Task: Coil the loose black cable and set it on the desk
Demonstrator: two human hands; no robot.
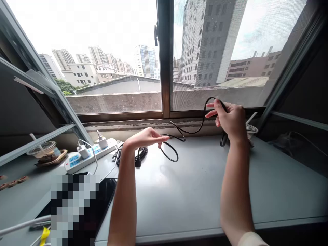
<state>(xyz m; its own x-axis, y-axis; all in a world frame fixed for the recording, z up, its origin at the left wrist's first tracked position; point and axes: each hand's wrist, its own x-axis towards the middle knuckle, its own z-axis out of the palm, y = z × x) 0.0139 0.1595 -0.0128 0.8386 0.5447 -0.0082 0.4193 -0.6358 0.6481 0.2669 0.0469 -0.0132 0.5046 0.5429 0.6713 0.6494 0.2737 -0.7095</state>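
A thin black cable point(194, 132) runs in loose bends between my two hands, above the grey tabletop point(189, 191). My left hand point(146, 138) pinches it between thumb and fingers, and a small loop hangs beside the fingertips. Higher up and to the right, my right hand point(228, 118) grips the cable with thumb and index finger, its other fingers partly spread. Part of the black cable dangles below the right hand, half hidden behind the wrist. A coiled black cord with a plug point(138, 161) lies on the table behind my left wrist.
A white power strip point(89, 156) with white adapters stands at the left, beside a plastic cup point(44, 152). In the left foreground lies a dark device point(106, 191), partly blurred out. Another cup point(251, 129) sits behind my right wrist. A window and metal frame bound the table.
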